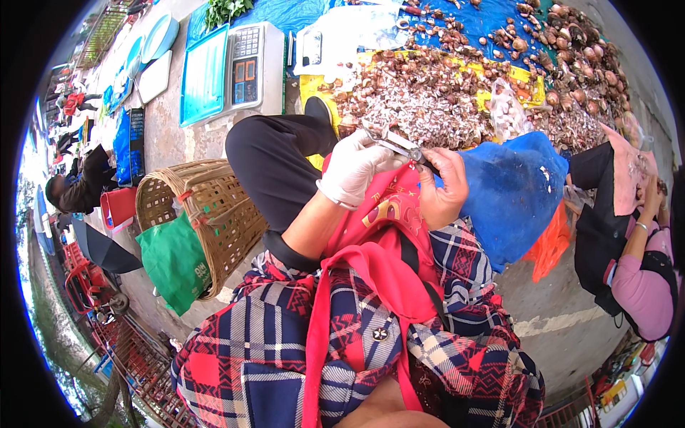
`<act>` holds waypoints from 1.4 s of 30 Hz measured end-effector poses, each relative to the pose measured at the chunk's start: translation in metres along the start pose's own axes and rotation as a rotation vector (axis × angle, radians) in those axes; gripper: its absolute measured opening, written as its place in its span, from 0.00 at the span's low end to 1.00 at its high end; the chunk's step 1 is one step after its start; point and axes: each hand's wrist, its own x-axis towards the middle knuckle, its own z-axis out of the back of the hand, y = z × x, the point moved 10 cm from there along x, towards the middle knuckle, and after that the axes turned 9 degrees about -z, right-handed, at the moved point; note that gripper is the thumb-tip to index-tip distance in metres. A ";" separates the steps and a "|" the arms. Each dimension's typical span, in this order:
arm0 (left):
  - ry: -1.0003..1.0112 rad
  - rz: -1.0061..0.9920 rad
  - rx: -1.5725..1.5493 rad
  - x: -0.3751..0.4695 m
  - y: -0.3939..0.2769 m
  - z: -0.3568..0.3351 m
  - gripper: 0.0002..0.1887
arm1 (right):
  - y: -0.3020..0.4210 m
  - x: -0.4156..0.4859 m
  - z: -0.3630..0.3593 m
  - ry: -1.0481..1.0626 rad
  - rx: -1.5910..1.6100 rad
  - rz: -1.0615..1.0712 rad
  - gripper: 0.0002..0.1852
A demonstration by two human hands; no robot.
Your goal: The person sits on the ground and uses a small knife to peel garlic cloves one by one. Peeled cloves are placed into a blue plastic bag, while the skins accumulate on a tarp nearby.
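My left hand (356,166), in a thin white glove, is curled around a small pale piece (375,129), mostly hidden by the fingers. My bare right hand (443,184) grips the dark handle of a metal peeler (404,144). The peeler's head reaches across to the gloved fingers, close against the piece. Both hands are above my lap, over a red apron (388,214) with a printed pattern. Just beyond them lies a broad heap of pale peelings (406,107) mixed with brown tubers (580,96) that look like taro.
At my left stand a wicker basket (235,214) with a green bag (176,262) and a digital scale (254,69) with a blue tray (203,75). A clear bag of peeled pieces (505,109) rests on the heap. A blue cloth (508,198) covers my right knee. Another person (642,278) sits at right.
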 end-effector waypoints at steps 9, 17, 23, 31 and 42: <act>-0.135 0.017 0.042 -0.007 0.010 0.015 0.07 | -0.035 -0.010 -0.004 0.017 0.082 -0.095 0.14; -0.034 -0.017 0.058 -0.014 -0.007 0.019 0.08 | -0.057 -0.010 0.000 -0.042 0.191 -0.288 0.11; -0.051 -0.036 0.140 -0.013 0.004 0.015 0.07 | -0.028 -0.010 -0.015 0.041 0.219 -0.207 0.13; -0.107 0.082 0.056 -0.020 0.006 0.016 0.09 | -0.056 -0.009 -0.009 0.009 0.084 -0.186 0.11; -0.020 -0.042 0.250 -0.015 -0.003 0.004 0.12 | -0.061 -0.006 0.002 -0.096 0.129 -0.392 0.13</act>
